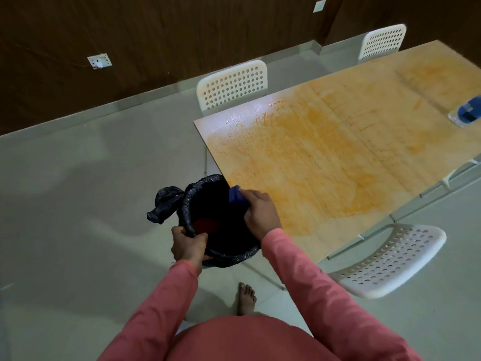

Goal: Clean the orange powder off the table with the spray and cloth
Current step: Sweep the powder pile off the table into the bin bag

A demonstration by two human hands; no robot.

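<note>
Grey floor tiles (78,178) and a dark brown wall (156,35) with white sockets (99,61) surround the pale wooden bench (390,82). Right-hand fingers (248,195) curl round a blue cloth (237,195) at the bench's near corner, over the mouth of a bin (221,217) lined with a black bag (164,204). Left-hand fingers (182,234) grip the bin's near rim, holding it just beside the bench edge. Orange powder (299,157) is smeared across most of the bench, thinner near the far-left corner, which gleams wet. A blue-labelled bottle (467,113) lies at the right edge. White perforated chairs (390,259) stand around. A bare foot (246,298) rests on the floor.
</note>
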